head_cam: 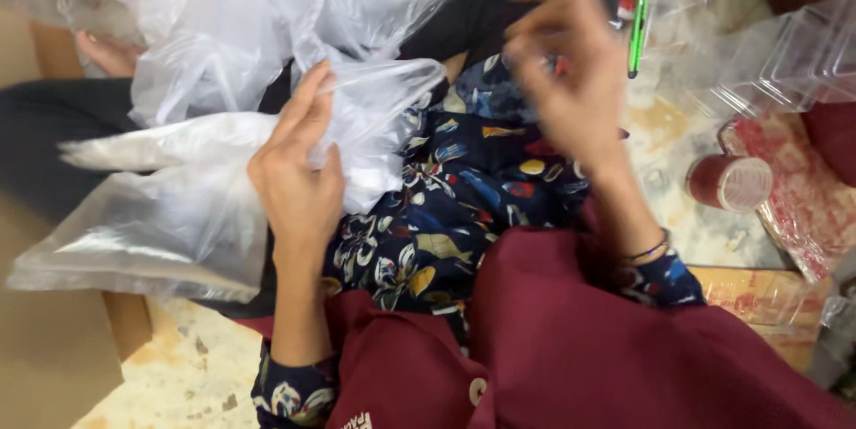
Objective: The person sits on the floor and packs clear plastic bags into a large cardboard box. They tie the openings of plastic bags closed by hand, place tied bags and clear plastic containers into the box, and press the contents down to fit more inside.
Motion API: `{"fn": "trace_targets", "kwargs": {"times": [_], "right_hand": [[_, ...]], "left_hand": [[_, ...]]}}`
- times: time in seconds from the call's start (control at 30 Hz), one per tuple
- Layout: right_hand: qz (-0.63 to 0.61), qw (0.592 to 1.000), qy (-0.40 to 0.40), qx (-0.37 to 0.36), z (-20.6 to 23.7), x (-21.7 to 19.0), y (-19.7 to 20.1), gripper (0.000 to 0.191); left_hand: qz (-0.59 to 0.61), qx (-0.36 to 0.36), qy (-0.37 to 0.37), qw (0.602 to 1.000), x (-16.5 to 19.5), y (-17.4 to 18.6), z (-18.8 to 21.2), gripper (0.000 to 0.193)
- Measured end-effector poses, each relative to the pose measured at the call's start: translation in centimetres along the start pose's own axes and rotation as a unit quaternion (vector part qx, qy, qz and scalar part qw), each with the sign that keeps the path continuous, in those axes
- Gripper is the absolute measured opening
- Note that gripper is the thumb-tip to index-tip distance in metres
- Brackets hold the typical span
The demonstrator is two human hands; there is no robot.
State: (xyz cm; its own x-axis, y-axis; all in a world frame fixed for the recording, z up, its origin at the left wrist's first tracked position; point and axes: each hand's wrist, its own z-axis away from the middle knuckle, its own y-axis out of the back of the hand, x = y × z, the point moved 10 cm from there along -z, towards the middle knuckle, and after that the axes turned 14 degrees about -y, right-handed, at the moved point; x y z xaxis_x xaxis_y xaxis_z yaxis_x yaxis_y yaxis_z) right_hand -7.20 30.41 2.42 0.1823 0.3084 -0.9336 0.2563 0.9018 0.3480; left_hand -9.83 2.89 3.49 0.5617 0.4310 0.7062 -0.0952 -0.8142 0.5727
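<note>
Speckled stone floor (178,375) under cardboard (53,358)

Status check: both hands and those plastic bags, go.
Left hand gripping clear plastic bags on lap. Right hand raised, blurred, apparently empty. Red cup off to the side.

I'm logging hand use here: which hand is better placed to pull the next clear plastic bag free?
Left, probably. The left hand already has its fingers on the clear plastic bags piled in the lap. The right hand is raised and blurred, clear of them.
</note>
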Motion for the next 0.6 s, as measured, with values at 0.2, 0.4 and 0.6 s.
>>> {"fn": "trace_targets", "kwargs": {"times": [0.2, 0.4, 0.6], "right_hand": [[0.358, 0.888, 0.072, 0.280, -3.2, 9.3, 15.0, 0.043], [0.382, 0.892, -0.086, 0.224, -6.1, 25.0, 20.0, 0.079], [0.172, 0.956, -0.078, 0.226, -7.0, 20.2, 22.3, 0.080]], "left_hand": [[0.047, 0.006, 0.014, 0.999, 0.6, -0.9, -0.3, 0.056], [0.063, 0.008, 0.014, 0.998, 1.3, -1.8, -0.4, 0.053], [0.028, 0.022, -0.010, 0.999, 1.5, -2.5, -0.2, 0.052]]}}
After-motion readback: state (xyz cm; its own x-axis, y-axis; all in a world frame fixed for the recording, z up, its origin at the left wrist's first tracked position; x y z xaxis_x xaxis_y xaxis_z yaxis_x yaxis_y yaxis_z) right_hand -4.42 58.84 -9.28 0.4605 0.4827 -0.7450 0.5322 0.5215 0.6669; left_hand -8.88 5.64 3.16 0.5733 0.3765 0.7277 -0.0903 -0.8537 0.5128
